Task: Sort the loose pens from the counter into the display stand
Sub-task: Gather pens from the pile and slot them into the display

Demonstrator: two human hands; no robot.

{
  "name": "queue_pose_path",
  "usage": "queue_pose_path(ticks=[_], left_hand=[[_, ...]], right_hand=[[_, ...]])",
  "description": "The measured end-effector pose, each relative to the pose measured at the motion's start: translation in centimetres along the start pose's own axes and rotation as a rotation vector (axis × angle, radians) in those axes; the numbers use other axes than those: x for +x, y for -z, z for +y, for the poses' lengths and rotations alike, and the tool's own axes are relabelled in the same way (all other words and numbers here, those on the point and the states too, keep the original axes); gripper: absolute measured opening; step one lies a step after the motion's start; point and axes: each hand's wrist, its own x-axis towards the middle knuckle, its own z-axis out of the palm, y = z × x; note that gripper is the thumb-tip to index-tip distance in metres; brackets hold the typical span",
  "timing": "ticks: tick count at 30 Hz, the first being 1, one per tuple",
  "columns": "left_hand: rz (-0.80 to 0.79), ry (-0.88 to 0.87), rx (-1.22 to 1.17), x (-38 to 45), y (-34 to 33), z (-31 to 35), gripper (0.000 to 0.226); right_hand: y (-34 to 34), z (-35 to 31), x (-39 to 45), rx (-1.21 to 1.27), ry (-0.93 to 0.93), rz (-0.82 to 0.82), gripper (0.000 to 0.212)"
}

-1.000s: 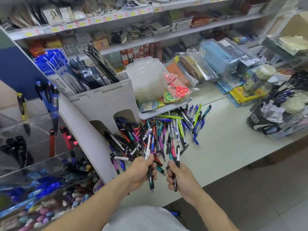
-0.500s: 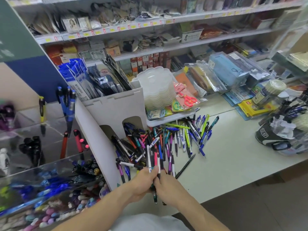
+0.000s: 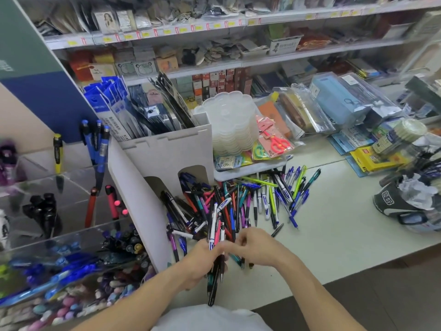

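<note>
A big heap of loose pens (image 3: 238, 204) in many colours lies on the pale counter (image 3: 346, 230), next to the white side wall of the display stand (image 3: 133, 194). My left hand (image 3: 202, 263) is shut on a bunch of pens (image 3: 216, 237) that stick out above and below the fist. My right hand (image 3: 255, 247) is close against it from the right, fingers curled at the bunch; whether it grips a pen I cannot tell. The stand's clear tiers on the left hold yellow, blue, red and black pens (image 3: 95, 144).
A white tray (image 3: 250, 169) with stacked clear lids and packaged scissors sits behind the heap. A dark bag with crumpled paper (image 3: 405, 199) stands at the right. Shelves of stationery fill the back. The counter's front edge runs just below my hands.
My hands came together; the pens my right hand held a second ago are now gathered into the bunch in my left hand. The view shifted slightly left.
</note>
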Motion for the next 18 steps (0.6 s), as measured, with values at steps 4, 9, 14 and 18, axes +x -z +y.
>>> queue_pose_path(ticks=[4,9,14,18], left_hand=[[-0.145,0.015,-0.032,-0.6,-0.4,-0.1,0.016],[-0.234,0.05,-0.024,-1.1,-1.0,-0.5,0.007],[-0.284,0.136,-0.1,-1.7,-1.2,-0.5,0.013],[-0.287,0.149,0.01,-2.2,-1.9,-1.0,0.015]], right_hand=[[-0.1,0.6,0.4,0.457,0.076,0.157,0.07],[-3.1,0.4,1.5,0.663,0.259,0.266,0.033],[-4.8,0.4,0.6,0.772,0.201,0.306,0.016],[-5.6,1.2,-0.7,0.929,0.145,0.254,0.03]])
